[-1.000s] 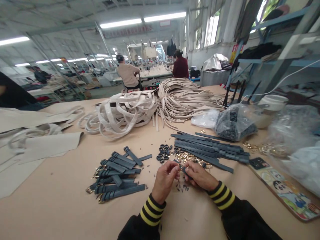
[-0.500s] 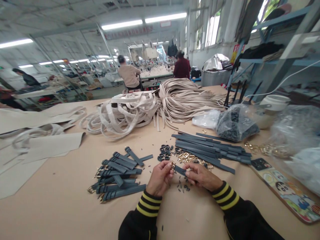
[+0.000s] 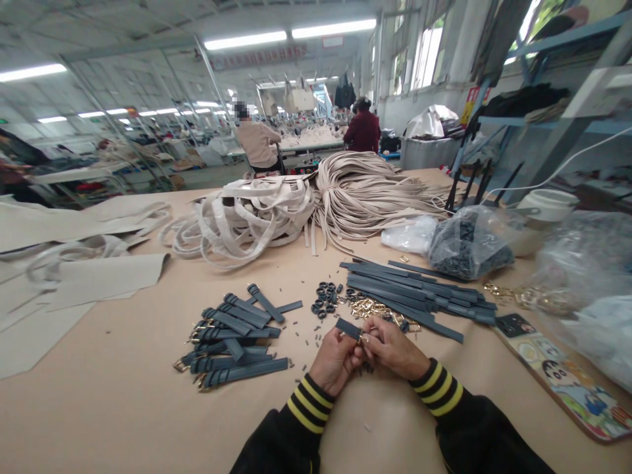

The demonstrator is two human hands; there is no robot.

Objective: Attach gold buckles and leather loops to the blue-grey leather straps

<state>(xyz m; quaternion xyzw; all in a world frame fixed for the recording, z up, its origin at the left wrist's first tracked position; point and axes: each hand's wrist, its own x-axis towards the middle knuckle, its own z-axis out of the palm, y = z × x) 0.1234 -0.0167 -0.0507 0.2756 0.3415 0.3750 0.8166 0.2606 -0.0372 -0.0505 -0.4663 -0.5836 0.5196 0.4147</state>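
Observation:
My left hand (image 3: 334,363) grips a short dark blue strap (image 3: 347,328), its flat end sticking up above the fingers. A gold buckle (image 3: 363,339) sits at the strap's other end, where the fingertips of my right hand (image 3: 394,350) pinch it. Fingers partly hide the buckle. Just beyond my hands lie dark strap loops (image 3: 326,300) and a heap of loose gold buckles (image 3: 371,308). Left of them is a pile of buckled straps (image 3: 234,336). Small dark pieces are scattered around and partly under my hands.
Long dark strips (image 3: 415,293) lie at the right behind the buckles. Further back are bundled beige straps (image 3: 365,191) and pale webbing (image 3: 251,217). A clear bag of dark pieces (image 3: 467,243) and a cartoon-printed case (image 3: 557,372) sit at the right. People work in the background.
The strap has been turned round: its buckle was by my left fingers and is now at my right fingertips. My hands have come closer together.

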